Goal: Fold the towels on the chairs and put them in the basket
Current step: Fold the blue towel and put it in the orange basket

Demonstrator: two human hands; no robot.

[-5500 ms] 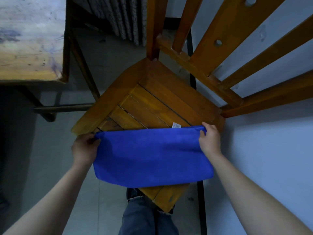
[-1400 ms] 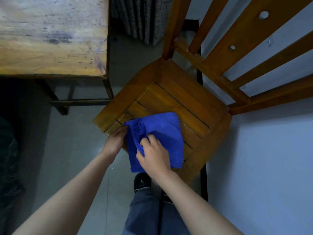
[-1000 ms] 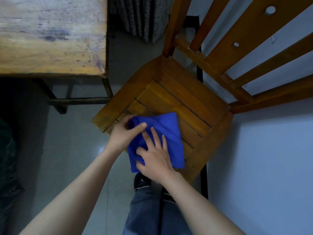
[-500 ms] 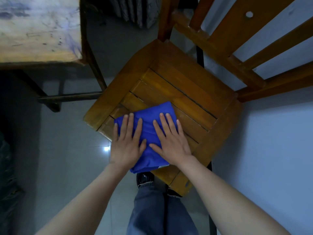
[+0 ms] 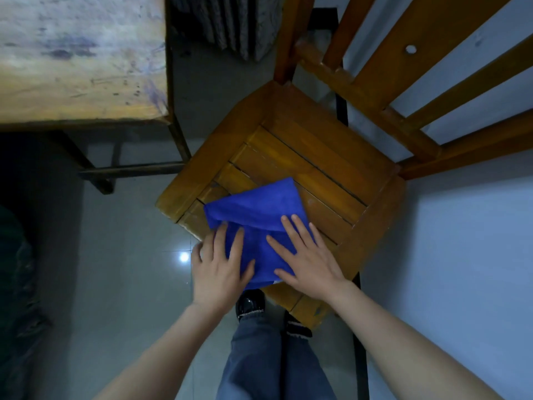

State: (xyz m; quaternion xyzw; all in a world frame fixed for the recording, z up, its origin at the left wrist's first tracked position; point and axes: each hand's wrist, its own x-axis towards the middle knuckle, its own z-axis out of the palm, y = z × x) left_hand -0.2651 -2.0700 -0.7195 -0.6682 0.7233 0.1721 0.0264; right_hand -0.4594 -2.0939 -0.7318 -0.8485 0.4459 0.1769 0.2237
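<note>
A blue towel (image 5: 256, 209), folded into a small square, lies on the near corner of the wooden chair seat (image 5: 311, 157). My left hand (image 5: 220, 267) lies flat on its near left part, fingers straight, partly past the seat edge. My right hand (image 5: 308, 255) presses flat on its near right part with fingers spread. A fold line crosses the towel just beyond my fingertips. No basket is in view.
The chair's slatted back (image 5: 403, 82) rises at the upper right against a pale wall (image 5: 461, 255). A worn wooden table (image 5: 80, 59) stands at the upper left with dark legs. My legs and shoes (image 5: 251, 304) stand on the grey tiled floor below the seat.
Both hands have slid toward me over the folded towel, from its middle to its near edge. Earlier the towel was a wide strip held at two corners; it is now a small square.
</note>
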